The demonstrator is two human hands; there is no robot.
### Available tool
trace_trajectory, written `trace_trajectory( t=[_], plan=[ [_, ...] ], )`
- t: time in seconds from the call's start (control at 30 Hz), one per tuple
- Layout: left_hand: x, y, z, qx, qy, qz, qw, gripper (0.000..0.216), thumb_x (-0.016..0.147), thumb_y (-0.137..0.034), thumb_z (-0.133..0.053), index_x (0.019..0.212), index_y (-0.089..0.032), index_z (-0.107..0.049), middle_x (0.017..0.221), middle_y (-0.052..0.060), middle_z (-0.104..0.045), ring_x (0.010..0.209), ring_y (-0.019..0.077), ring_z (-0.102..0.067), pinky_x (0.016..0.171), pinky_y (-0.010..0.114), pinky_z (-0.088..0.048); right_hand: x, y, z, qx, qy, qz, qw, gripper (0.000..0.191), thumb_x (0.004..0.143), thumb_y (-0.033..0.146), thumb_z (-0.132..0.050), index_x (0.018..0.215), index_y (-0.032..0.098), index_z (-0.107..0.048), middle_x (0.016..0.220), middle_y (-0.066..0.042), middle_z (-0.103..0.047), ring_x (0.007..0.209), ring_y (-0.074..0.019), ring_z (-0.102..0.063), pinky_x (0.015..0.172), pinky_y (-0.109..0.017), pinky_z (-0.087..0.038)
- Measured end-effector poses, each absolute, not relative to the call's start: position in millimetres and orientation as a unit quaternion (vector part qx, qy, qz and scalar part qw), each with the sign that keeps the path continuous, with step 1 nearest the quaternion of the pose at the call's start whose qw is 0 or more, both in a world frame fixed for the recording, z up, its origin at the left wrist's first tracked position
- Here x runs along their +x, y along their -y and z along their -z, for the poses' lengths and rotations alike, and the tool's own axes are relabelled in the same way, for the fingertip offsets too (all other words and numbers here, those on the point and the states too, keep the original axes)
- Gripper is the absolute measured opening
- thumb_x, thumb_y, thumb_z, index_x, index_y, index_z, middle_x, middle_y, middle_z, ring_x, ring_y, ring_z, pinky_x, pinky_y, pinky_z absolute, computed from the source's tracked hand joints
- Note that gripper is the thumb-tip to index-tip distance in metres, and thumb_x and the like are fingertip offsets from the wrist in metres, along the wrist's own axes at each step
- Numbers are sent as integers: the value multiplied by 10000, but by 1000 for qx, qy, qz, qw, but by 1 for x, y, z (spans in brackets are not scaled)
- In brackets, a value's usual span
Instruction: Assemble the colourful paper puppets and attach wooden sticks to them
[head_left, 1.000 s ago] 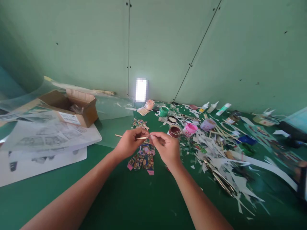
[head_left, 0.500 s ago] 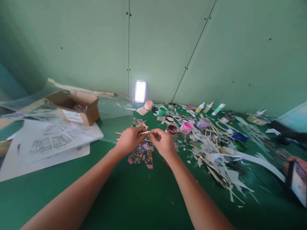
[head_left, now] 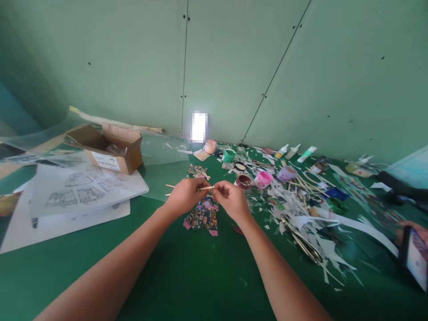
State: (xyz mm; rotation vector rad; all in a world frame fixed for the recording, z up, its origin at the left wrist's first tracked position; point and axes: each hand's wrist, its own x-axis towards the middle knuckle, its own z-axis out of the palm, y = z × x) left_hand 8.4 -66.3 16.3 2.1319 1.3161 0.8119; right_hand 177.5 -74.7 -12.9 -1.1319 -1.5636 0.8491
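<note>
My left hand (head_left: 184, 196) is closed around a thin wooden stick (head_left: 206, 188) that points toward the right. My right hand (head_left: 231, 199) pinches at the stick's tip; a tiny pale bit shows there, too small to name. Below both hands lies a colourful patterned piece (head_left: 202, 217) with pink corners, partly hidden by them. Farther back is a smaller patterned piece (head_left: 198, 171). Ends of other thin sticks (head_left: 170, 186) poke out left of my left hand.
Left are a cardboard box (head_left: 115, 154) and printed sheets (head_left: 83, 191). Paint jars (head_left: 263, 179), paper scraps (head_left: 287, 200) and metal scissors (head_left: 302, 243) crowd the right. A lit screen (head_left: 199, 127) leans on the wall. Another person's hand (head_left: 409, 227) holds a phone (head_left: 416, 258).
The whole view has shifted slightly, so the scene sits a little farther right. Both hands stay together at the stick, with only slight finger movement.
</note>
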Motion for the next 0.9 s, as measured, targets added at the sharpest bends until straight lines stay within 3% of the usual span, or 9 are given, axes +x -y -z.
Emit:
trace_trajectory(
  t=[0.37,0.9],
  plan=[
    [10,64,-13,775,-453,-338,283,225,830,-346,-558,750,-162,-659,664,8,-623,616,124,-505,550,223,-315,176,76,12,-466,635,-346,510,159,703,363,-589,726,206,-588,566,31,-547,504,-114,-491,499,-239,-402],
    [13,66,-16,778,-503,-306,219,177,824,-317,-581,810,-187,-702,736,26,-703,647,151,-570,572,250,-330,177,76,14,-480,630,-356,495,185,720,394,-594,719,209,-576,554,35,-533,493,-114,-470,481,-238,-383]
  ],
)
